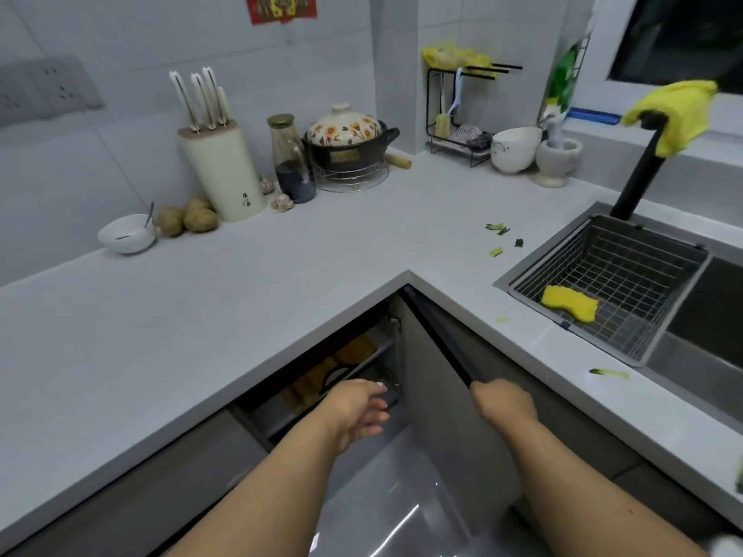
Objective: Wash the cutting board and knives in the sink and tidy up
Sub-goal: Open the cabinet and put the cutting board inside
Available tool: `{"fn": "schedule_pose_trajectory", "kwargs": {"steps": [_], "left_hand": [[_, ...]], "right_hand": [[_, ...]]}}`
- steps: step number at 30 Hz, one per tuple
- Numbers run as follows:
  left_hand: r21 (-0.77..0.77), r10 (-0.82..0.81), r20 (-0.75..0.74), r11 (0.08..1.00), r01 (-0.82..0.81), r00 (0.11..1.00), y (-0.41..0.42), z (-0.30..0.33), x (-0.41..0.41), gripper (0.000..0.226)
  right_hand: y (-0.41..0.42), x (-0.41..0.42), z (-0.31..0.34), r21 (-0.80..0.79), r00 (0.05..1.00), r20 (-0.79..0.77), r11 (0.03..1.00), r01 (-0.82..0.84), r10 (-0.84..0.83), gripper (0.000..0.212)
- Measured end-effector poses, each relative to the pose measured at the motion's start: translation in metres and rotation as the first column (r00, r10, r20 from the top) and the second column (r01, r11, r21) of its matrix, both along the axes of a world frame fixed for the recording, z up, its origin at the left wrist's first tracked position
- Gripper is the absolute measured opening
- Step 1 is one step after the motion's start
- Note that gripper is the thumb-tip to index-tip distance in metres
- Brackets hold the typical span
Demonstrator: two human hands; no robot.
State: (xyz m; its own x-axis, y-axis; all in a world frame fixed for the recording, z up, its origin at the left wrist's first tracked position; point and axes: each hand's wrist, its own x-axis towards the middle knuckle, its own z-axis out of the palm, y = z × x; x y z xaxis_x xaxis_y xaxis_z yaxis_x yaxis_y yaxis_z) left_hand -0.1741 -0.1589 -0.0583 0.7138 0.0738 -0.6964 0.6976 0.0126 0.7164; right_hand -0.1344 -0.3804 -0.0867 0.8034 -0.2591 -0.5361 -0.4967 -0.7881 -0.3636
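Right hand [504, 400] grasping open cabinet door [442, 379] top edge; left hand [360, 408], fingers released, reaching into cabinet.

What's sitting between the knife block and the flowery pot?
In the head view, a glass bottle of dark liquid stands between the knife block and the flowery pot, with a garlic bulb in front of it.

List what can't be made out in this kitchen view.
- Left hand fingertips: blurred inside the dark cabinet, head view; contact unclear.
- Cabinet contents: too shadowed to identify.
- Sink basin: cut off by the right edge.
- Knife block: blades hidden in slots.
- Right hand fingers: hidden behind the door edge.
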Motion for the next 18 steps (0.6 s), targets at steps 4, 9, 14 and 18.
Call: {"fn": "schedule_pose_trajectory", "kwargs": {"steps": [4, 9, 14, 18], "left_hand": [[0.016, 0.001, -0.007, 1.0, -0.001, 1.0, 0.018, -0.003, 0.001, 0.022], [0.035, -0.022, -0.012, 0.999, 0.022, 1.0, 0.047, 0.0, 0.0, 0.022], [0.027, 0.0, -0.009, 1.0, 0.0, 1.0, 0.082, 0.007, 0.009, 0.022], [0.011, 0.045, 0.022, 0.999, -0.045, 0.999, 0.113, 0.016, 0.024, 0.02]], "right_hand": [[0.018, -0.006, 0.008, 0.098, 0.997, -0.058, 0.994, -0.04, 0.046, 0.034], [0.078, -0.016, -0.002, 0.443, 0.983, -0.145, 0.882, 0.163, -0.109, 0.02], [0.143, -0.019, -0.002, 0.684, 0.915, -0.399, 0.644, 0.344, -0.065, 0.028], [0.187, -0.002, 0.006, 0.754, 0.898, -0.436, 0.518, 0.403, -0.063, 0.034]]}}
